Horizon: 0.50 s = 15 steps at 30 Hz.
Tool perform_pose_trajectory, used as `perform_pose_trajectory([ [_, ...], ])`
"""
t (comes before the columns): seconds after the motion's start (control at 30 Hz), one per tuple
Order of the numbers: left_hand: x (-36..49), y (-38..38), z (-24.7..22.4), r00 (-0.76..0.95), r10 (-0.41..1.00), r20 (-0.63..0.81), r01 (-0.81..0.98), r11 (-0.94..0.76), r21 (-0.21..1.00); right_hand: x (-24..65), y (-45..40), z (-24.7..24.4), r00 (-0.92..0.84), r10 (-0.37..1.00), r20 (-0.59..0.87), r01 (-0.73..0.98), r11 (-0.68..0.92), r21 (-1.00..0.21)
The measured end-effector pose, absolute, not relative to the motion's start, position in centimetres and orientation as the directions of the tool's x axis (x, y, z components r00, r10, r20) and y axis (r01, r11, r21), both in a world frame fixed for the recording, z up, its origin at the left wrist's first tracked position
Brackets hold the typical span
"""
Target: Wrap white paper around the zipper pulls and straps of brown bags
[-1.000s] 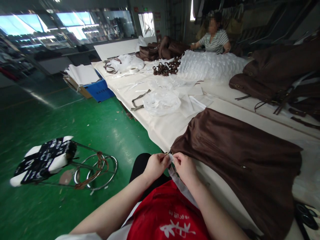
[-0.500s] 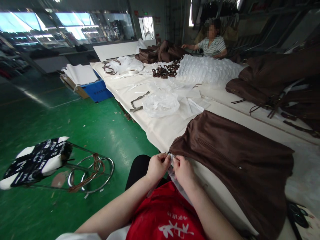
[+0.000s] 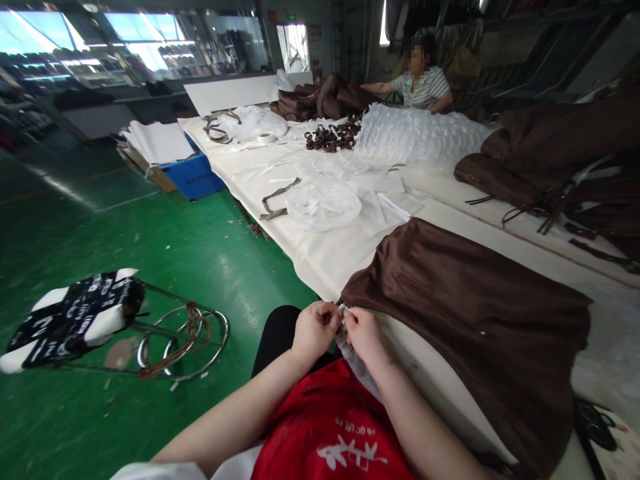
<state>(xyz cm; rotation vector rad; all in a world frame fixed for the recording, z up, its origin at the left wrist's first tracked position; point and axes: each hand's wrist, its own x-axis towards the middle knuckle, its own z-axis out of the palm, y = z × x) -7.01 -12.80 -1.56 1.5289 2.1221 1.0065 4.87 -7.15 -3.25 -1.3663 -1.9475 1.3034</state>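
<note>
At the table's near edge, my left hand (image 3: 319,328) is closed, thumb and fingertips pinched together. My right hand (image 3: 365,331) pinches just beside it, the fingertips of both almost touching. Between them is a thin whitish strip of wrapping (image 3: 354,358), translucent like plastic or tissue, which hangs down over my lap. Directly behind my fingers lies the narrow end of a brown leather bag (image 3: 465,307), spread flat with a zip across its face. The fingers hide just how the strip meets the bag's end.
Crumpled clear plastic (image 3: 324,205) and a grey strap (image 3: 280,199) lie on the pale table (image 3: 305,250). More brown bags (image 3: 530,160) and bubble wrap (image 3: 425,137) are farther back, near a seated co-worker (image 3: 423,87). A stool (image 3: 80,320) stands left; a phone (image 3: 597,427) lies right.
My hands stay at the bag's end, pinching the strip with slightly shifted fingers. The far co-worker's arm has moved a little, and the whole view has shifted slightly.
</note>
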Motion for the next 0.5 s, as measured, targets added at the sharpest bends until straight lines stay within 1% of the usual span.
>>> perform_pose_trajectory([
  [0.03, -7.0, -12.9, -1.5, -0.332, 0.929, 0.165, 0.748, 0.153, 0.646, 4.8, -7.1, -3.2, -0.422, 0.894, -0.15, 0.497, 0.09, -0.863],
  [0.1, -6.8, -13.1, -1.5, -0.197, 0.956, 0.218, 0.889, 0.08, 0.45, 4.6, -6.9, -3.1, -0.419, 0.899, -0.127, 0.508, 0.116, -0.854],
  [0.13, -6.7, -13.2, -1.6, -0.12, 0.968, 0.219, 0.935, 0.036, 0.353, 4.5, -6.8, -3.0, -0.421, 0.899, -0.121, 0.512, 0.125, -0.85],
  [0.17, -6.6, -13.3, -1.7, -0.06, 0.977, 0.205, 0.958, -0.001, 0.286, 4.4, -6.7, -3.0, -0.423, 0.898, -0.12, 0.515, 0.129, -0.847],
  [0.2, -6.5, -13.4, -1.8, -0.027, 0.982, 0.184, 0.965, -0.023, 0.263, 4.4, -6.6, -3.0, -0.425, 0.897, -0.122, 0.517, 0.13, -0.846],
  [0.27, -6.2, -13.5, -1.8, -0.021, 0.988, 0.151, 0.959, -0.022, 0.282, 4.4, -6.5, -2.9, -0.432, 0.893, -0.127, 0.52, 0.132, -0.844],
  [0.37, -6.3, -13.3, -1.2, -0.06, 0.992, 0.108, 0.935, 0.018, 0.355, 4.7, -6.5, -2.8, -0.443, 0.888, -0.122, 0.531, 0.15, -0.834],
  [0.43, -6.8, -13.0, -0.3, -0.107, 0.993, 0.054, 0.895, 0.073, 0.44, 4.9, -6.6, -2.6, -0.445, 0.888, -0.114, 0.545, 0.168, -0.821],
  [0.5, -7.6, -12.6, 0.7, -0.147, 0.988, -0.043, 0.818, 0.146, 0.556, 5.0, -6.6, -2.4, -0.442, 0.891, -0.102, 0.562, 0.186, -0.806],
])
